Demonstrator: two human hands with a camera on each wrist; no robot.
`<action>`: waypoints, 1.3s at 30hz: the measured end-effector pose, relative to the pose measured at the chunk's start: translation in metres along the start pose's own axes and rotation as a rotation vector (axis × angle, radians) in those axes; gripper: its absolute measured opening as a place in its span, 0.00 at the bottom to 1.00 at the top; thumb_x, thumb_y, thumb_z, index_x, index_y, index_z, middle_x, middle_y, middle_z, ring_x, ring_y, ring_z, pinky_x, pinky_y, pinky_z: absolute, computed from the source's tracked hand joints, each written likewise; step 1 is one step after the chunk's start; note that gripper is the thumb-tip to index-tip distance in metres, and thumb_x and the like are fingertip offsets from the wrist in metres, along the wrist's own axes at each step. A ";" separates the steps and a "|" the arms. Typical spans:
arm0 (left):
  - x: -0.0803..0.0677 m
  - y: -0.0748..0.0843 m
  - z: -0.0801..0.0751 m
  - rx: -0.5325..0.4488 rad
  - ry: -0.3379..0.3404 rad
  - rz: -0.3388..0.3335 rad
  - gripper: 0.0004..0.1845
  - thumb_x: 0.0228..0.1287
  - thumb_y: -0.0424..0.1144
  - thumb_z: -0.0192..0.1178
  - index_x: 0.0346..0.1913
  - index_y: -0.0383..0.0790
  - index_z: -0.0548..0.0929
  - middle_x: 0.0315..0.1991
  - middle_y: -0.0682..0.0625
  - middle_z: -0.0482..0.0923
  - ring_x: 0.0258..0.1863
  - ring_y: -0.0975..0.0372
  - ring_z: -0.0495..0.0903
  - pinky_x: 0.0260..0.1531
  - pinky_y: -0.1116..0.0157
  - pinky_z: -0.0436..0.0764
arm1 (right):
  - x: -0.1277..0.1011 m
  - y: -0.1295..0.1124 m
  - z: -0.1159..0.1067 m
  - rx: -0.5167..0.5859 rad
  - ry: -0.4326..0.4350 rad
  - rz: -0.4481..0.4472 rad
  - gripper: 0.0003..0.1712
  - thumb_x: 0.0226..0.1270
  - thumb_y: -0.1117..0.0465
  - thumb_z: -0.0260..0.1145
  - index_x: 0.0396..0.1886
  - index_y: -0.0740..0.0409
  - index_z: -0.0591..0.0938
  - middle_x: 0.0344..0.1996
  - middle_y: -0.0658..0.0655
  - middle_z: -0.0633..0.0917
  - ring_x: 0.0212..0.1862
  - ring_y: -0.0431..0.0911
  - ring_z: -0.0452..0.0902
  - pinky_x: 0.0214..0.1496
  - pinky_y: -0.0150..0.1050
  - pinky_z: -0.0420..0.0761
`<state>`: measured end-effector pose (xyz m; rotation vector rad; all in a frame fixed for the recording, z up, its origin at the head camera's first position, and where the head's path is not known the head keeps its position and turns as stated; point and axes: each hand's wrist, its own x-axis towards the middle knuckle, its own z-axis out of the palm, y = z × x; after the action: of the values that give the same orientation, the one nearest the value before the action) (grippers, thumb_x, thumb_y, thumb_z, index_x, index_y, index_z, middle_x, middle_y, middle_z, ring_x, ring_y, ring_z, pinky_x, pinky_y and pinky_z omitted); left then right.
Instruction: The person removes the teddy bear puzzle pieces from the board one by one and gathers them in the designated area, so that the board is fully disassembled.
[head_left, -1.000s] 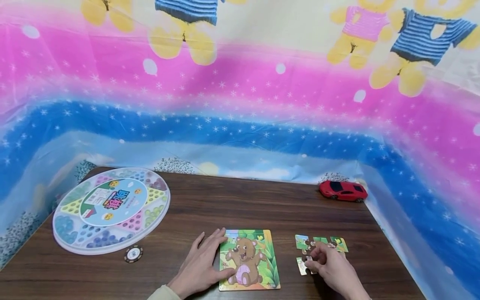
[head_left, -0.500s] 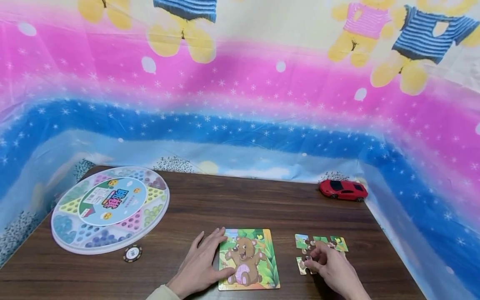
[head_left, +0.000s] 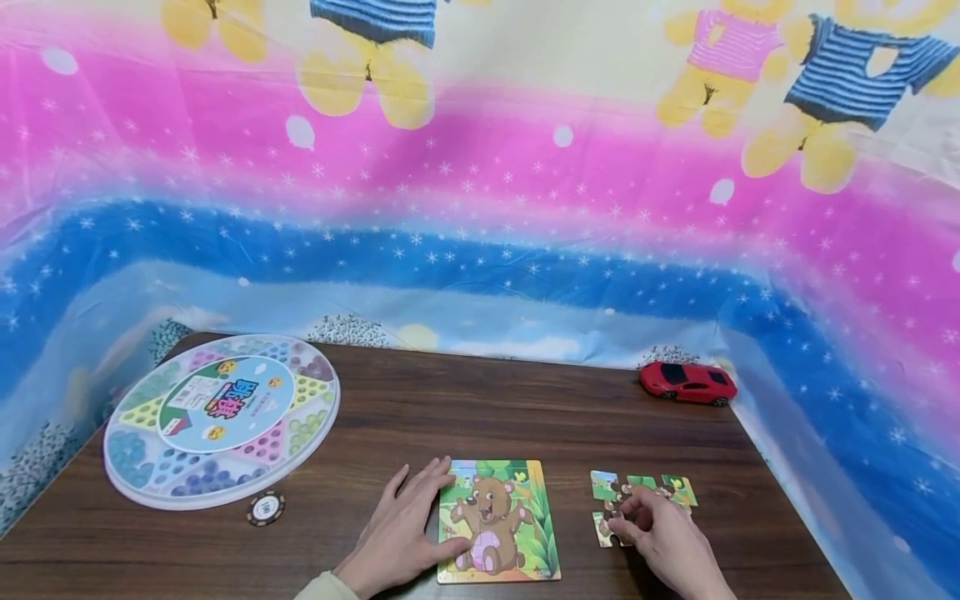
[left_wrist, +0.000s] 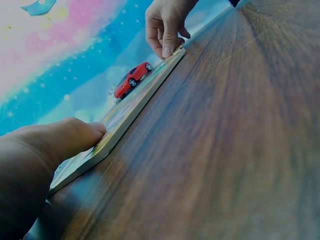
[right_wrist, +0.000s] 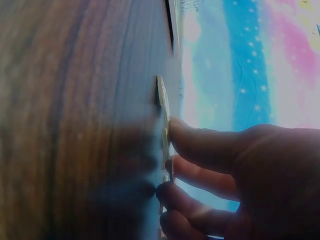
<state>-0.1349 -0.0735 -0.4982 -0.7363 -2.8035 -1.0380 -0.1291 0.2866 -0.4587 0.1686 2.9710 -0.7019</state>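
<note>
A square jigsaw puzzle (head_left: 498,533) with a brown bear picture lies flat on the table. My left hand (head_left: 401,525) rests along its left edge, fingers stretched out and thumb lying over the picture. To the right, puzzle pieces (head_left: 603,485) form a small partly joined group. My right hand (head_left: 667,533) pinches a puzzle piece between thumb and fingertips, low at the group's lower left; the fingers hide part of it. In the right wrist view the pinched puzzle piece (right_wrist: 171,170) shows edge-on, close to the tabletop.
A round Chinese checkers board (head_left: 225,421) sits at the left, with a poker chip (head_left: 266,507) by its front rim. At the far right stands a red toy car (head_left: 687,383). A printed curtain (head_left: 480,208) surrounds the back of the wooden table (head_left: 465,408).
The lower left puzzle piece has shifted slightly upward, closer to the piece above it, under my right fingers. My left hand and the bear puzzle stay in place.
</note>
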 end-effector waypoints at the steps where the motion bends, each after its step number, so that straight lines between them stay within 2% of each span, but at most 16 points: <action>1: 0.000 0.000 0.000 -0.002 0.001 0.000 0.45 0.54 0.68 0.63 0.67 0.40 0.71 0.73 0.46 0.60 0.72 0.53 0.59 0.69 0.42 0.47 | 0.000 0.000 0.000 0.000 0.001 -0.003 0.13 0.57 0.45 0.73 0.31 0.46 0.80 0.18 0.47 0.75 0.22 0.42 0.68 0.22 0.38 0.64; 19: 0.000 0.001 0.001 0.009 0.001 0.005 0.44 0.55 0.68 0.62 0.66 0.41 0.72 0.73 0.47 0.60 0.72 0.53 0.59 0.69 0.42 0.47 | -0.001 0.001 0.000 0.019 -0.012 -0.006 0.11 0.57 0.48 0.73 0.29 0.45 0.80 0.19 0.47 0.75 0.22 0.42 0.68 0.23 0.38 0.65; 39: 0.000 0.001 0.000 0.037 0.015 0.015 0.44 0.55 0.68 0.62 0.65 0.40 0.73 0.72 0.46 0.61 0.71 0.53 0.59 0.68 0.42 0.49 | -0.001 -0.003 0.001 -0.014 0.008 -0.011 0.11 0.57 0.51 0.74 0.28 0.45 0.78 0.19 0.47 0.75 0.22 0.42 0.67 0.23 0.37 0.64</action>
<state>-0.1341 -0.0728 -0.4973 -0.7409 -2.7919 -0.9825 -0.1284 0.2837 -0.4587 0.1540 2.9858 -0.6825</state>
